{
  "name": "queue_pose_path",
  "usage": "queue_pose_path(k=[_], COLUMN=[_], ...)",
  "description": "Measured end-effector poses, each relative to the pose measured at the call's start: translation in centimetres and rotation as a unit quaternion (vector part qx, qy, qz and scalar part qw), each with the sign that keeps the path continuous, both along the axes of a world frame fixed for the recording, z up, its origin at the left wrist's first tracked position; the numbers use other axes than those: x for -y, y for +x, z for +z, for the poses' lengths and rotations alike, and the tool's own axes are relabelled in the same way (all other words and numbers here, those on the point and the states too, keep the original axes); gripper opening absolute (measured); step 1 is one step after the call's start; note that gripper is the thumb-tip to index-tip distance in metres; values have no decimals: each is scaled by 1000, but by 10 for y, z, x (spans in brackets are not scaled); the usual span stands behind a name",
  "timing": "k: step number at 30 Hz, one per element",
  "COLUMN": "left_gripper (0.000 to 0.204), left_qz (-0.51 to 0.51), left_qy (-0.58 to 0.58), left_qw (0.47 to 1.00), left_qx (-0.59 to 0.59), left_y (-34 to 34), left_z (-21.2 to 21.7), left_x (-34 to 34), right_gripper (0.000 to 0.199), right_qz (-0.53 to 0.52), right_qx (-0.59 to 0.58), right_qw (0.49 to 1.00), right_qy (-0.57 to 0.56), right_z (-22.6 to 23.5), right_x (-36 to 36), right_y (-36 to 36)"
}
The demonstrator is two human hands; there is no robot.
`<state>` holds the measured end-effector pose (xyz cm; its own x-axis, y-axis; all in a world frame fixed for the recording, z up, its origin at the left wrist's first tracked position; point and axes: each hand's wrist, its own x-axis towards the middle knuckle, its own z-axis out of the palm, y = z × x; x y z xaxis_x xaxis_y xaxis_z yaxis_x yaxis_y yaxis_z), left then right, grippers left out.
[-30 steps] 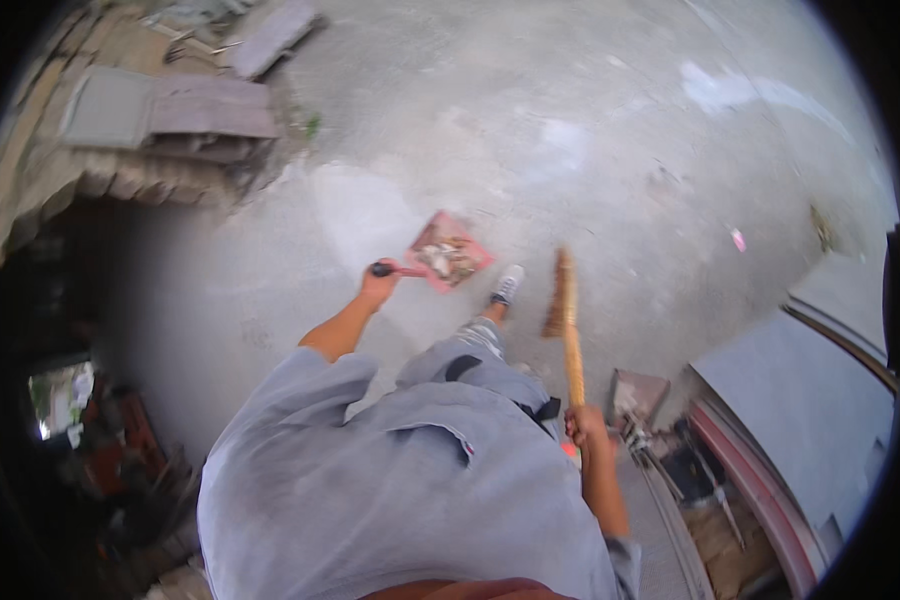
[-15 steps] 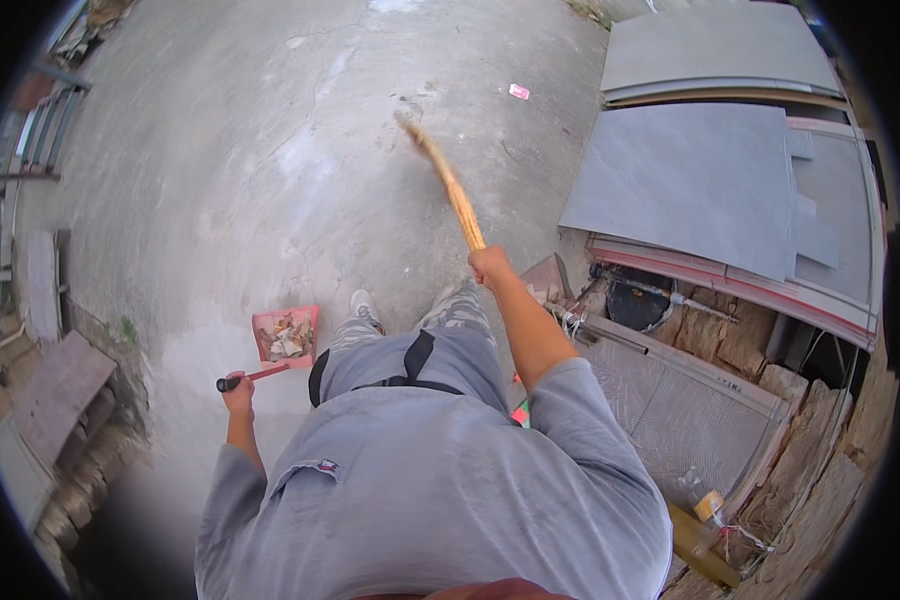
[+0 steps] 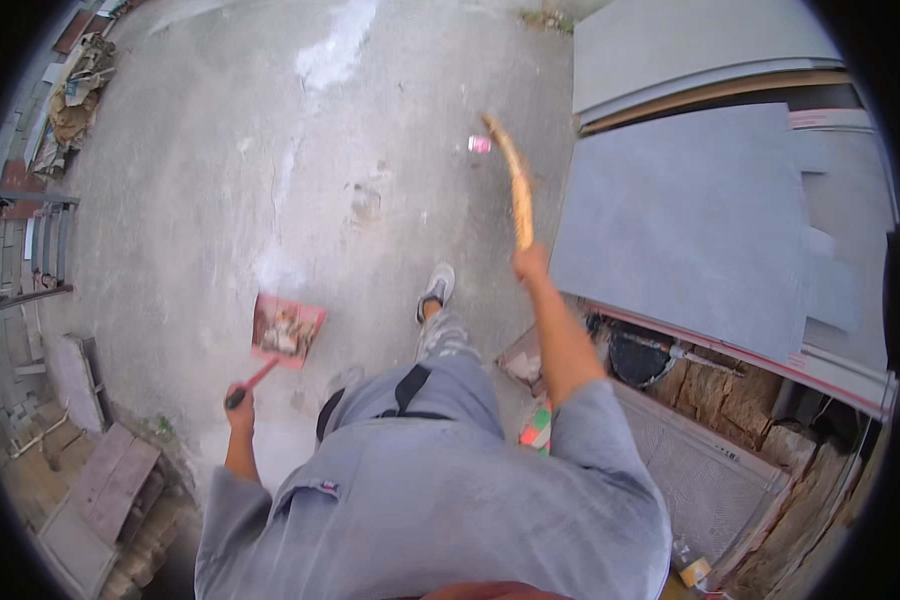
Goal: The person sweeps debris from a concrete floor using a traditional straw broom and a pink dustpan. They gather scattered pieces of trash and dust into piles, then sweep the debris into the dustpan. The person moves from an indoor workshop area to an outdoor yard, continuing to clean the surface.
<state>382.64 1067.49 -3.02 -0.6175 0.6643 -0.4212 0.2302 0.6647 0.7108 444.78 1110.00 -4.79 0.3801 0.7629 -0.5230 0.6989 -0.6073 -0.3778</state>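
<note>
My left hand (image 3: pixel 239 399) is closed round the black grip of a red dustpan (image 3: pixel 315 325). Scraps of brown and whitish debris (image 3: pixel 286 331) lie in its pan, which is low over the concrete at left. Out in front on the right, my right hand (image 3: pixel 531 263) grips a tan straw broom (image 3: pixel 521 195) by its near end. The broom's far tip curves left and comes close to a small pink and white packet (image 3: pixel 479 144) on the ground. Whether the tip touches the packet, I cannot tell.
Large grey panels (image 3: pixel 680 220) are stacked along the right, with a round black lid (image 3: pixel 640 357) and rough timber below them. Boards (image 3: pixel 115 480) and a metal frame (image 3: pixel 45 245) stand at the left edge. My shoe (image 3: pixel 437 287) is on the concrete floor (image 3: pixel 200 190).
I have stepped forward with one foot. The broom has swung to the right and now reaches beside the pink packet. The dustpan stays in my left hand, its pan slightly turned.
</note>
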Motion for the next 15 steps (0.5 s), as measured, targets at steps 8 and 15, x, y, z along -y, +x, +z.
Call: queue_pose_path(k=[8, 15], left_gripper=[13, 14], left_qz=[-156, -274], left_qy=[38, 62], left_qw=[985, 960], left_qx=[-58, -18], left_y=[76, 158], left_z=[-2, -47], left_x=[-246, -415], right_gripper=[25, 28], right_qz=[104, 167], right_qx=[38, 97], right_qw=[991, 981], right_qy=[79, -25], right_z=[-35, -23], right_x=[-200, -265], right_y=[100, 71])
